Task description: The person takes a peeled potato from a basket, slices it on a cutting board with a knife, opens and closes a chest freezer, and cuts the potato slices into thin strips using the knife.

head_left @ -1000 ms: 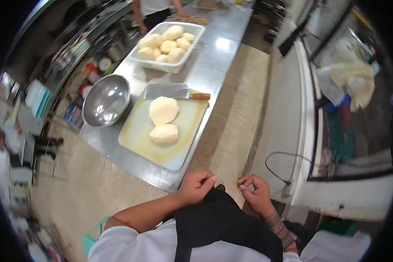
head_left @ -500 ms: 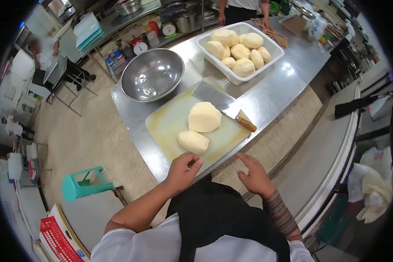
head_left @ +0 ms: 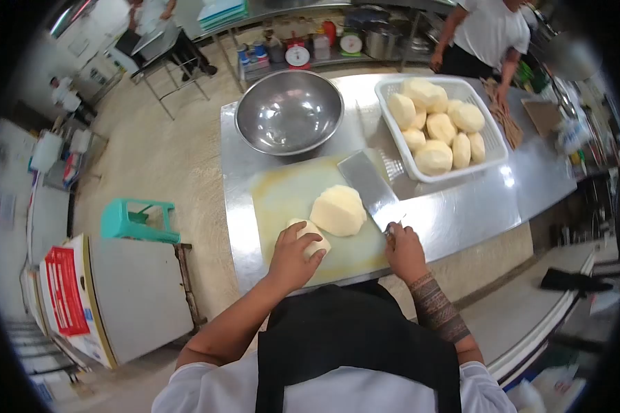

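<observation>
Cleaver [head_left: 366, 183] lies over the right side of the cutting board [head_left: 277, 193], and the right hand [head_left: 406, 253] is closed around its handle, which is mostly hidden. The left hand [head_left: 291, 261] arches over the smaller peeled vegetable [head_left: 320, 245] on the board, holding it between thumb and fingers. The larger peeled vegetable [head_left: 339, 210] sits just beyond, near the blade. Past the board on the metal table [head_left: 461, 213] stand a steel bowl [head_left: 289, 113] and a white basket [head_left: 458, 172] of peeled vegetables [head_left: 441, 127].

Passage between my left hand [head_left: 293, 263] and right hand [head_left: 406, 253], below frame centre.
Larger peeled piece [head_left: 338, 210] and cleaver [head_left: 368, 182] bar it above; upper centre, a gap parts bowl [head_left: 289, 113] from basket [head_left: 465, 172].
</observation>
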`<state>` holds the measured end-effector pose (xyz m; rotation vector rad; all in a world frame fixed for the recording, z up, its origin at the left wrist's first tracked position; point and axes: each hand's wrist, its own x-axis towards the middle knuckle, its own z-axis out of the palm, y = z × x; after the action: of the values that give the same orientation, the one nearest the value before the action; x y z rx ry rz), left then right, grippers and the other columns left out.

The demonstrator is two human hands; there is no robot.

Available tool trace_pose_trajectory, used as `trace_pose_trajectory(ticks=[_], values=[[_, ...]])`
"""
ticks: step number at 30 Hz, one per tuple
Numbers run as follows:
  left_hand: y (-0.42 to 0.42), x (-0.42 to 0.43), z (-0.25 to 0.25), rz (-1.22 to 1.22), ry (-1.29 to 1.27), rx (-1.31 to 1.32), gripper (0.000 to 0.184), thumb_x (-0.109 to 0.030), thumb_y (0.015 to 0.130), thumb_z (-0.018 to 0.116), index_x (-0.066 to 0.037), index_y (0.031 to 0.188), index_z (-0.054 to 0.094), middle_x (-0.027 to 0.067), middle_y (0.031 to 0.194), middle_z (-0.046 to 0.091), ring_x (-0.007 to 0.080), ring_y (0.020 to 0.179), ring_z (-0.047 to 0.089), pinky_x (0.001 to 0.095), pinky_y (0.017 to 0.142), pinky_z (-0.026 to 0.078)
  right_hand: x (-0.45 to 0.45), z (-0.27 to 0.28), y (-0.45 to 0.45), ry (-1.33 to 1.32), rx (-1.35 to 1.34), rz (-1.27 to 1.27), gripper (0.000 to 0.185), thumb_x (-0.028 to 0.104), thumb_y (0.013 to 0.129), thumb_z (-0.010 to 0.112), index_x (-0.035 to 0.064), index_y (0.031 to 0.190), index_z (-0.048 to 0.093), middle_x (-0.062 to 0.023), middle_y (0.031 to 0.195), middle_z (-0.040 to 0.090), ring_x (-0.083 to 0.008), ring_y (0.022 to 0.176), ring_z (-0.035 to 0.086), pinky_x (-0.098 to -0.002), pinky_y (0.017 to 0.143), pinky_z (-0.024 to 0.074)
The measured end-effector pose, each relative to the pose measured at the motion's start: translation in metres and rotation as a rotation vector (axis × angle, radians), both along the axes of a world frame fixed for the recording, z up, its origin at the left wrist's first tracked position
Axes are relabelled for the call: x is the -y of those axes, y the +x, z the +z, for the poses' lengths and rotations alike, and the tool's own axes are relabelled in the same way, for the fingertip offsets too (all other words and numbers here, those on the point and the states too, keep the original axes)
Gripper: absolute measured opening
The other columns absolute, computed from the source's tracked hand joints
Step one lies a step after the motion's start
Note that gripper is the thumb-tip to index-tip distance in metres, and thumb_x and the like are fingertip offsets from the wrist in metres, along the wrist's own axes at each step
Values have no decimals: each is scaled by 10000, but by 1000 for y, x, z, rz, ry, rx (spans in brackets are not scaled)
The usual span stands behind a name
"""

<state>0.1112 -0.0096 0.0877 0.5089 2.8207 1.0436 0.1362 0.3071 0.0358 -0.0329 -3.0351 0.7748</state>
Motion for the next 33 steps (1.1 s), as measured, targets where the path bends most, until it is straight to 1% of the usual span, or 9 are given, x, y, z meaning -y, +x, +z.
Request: trace_pose_trajectory(ticks=[1, 3, 9, 11, 17, 22, 28, 31, 33], values=[[-2, -11, 2, 25, -7, -12, 388, -248, 912, 805, -93, 1256, 717, 254, 1481, 528, 465, 1368, 500, 526, 1156, 426, -6, 8, -5, 16, 142, 52, 583, 55, 850, 702, 40, 1417, 570, -250, 1097, 631, -445, 1026, 632, -527, 932, 531], [-4, -35, 4, 85, -18, -4, 442, -247, 915, 803, -93, 1314, 691, 263, 1521, 486, 470, 1398, 479, 528, 1174, 414, -14, 24, -12, -41, 241, 55, 580, 66, 855, 695, 32, 1418, 560, -244, 1086, 626, -443, 1028, 628, -517, 950, 533], [-24, -105, -15, 417, 177, 18, 643, -269, 953, 776, -125, 1532, 537, 328, 1690, 236, 499, 1544, 317, 531, 1234, 343, -69, 53, -21, -285, 103, 200, 494, 102, 919, 645, -21, 1389, 554, -267, 1047, 648, -461, 956, 674, -523, 866, 562], [-29, -127, -30, 552, 254, -1, 681, -308, 967, 763, -141, 1574, 504, 366, 1707, 169, 537, 1580, 219, 576, 1260, 279, -79, 78, -23, -401, 317, 123, 463, 126, 950, 657, -34, 1373, 555, -268, 1054, 675, -443, 960, 692, -505, 867, 564], [-54, -162, -67, 710, -24, -23, 658, -379, 1009, 684, -178, 1603, 482, 332, 1723, 152, 570, 1584, 144, 663, 1265, 170, -107, 69, -19, -429, 403, 153, 431, 157, 995, 680, -36, 1359, 552, -252, 1003, 719, -418, 934, 724, -471, 838, 569], [-65, -173, -92, 700, -98, -160, 663, -452, 986, 687, -216, 1584, 523, 280, 1747, 141, 525, 1602, 142, 663, 1274, 142, -124, 57, -17, -409, 468, 175, 440, 159, 997, 682, -38, 1362, 536, -226, 917, 710, -387, 905, 741, -461, 801, 573], [-91, -194, -98, 675, -72, -192, 700, -461, 988, 687, -192, 1603, 490, 277, 1749, 131, 525, 1602, 138, 664, 1276, 135, -109, 67, -16, -505, 632, 69, 411, 180, 1021, 663, -25, 1356, 543, -187, 817, 709, -280, 679, 725, -406, 636, 572], [-86, -184, -91, 612, -19, -119, 714, -444, 1036, 641, -144, 1643, 415, 291, 1753, 111, 527, 1607, 132, 644, 1284, 142, -113, 39, -10, -525, 446, 142, 355, 200, 1066, 610, -15, 1344, 556, -118, 740, 663, -189, 570, 648, -350, 536, 532], [-83, -167, -86, 538, 64, -45, 697, -425, 1060, 611, -131, 1654, 393, 296, 1753, 114, 530, 1607, 133, 616, 1294, 150, -118, 38, -14, -668, 539, 37, 330, 219, 1097, 562, -15, 1330, 569, -66, 703, 610, -143, 552, 599, -320, 506, 502]])
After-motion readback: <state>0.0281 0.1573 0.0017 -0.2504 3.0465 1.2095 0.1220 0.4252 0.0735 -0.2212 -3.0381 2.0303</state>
